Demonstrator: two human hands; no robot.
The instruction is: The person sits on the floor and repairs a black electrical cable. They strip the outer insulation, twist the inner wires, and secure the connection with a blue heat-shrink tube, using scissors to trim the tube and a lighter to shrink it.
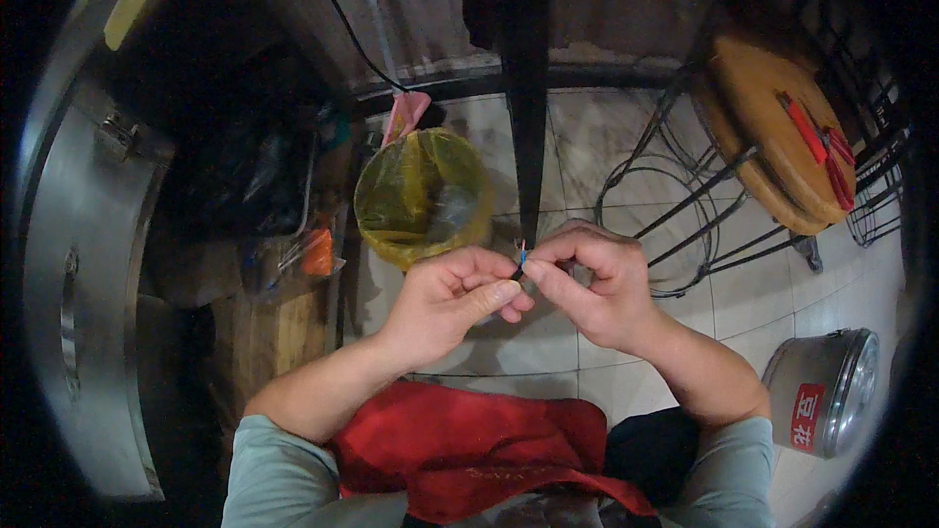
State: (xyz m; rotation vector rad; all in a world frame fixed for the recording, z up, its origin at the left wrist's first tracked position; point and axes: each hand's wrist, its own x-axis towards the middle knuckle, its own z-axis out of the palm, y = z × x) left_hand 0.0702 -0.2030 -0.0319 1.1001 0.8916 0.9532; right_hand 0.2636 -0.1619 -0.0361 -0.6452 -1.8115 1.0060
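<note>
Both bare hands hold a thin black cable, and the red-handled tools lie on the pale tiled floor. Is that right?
Not quite: the head view shows the red-handled tools on the rounded brown stool seat, not on the pale tiled floor. The rest holds: the bare left hand and bare right hand hold the thin black cable.

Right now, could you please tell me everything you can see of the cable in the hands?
The thin cable looks plastic- or rubber-sheathed in black, with a blue inner wire exposed at its end and a fine reddish, coppery tip beyond, too small to make out fully. That end points away from the person, raised above the tiled floor. The left hand pinches the black part; the right hand's thumb and forefinger grip near the blue. The rest is hidden.
</note>
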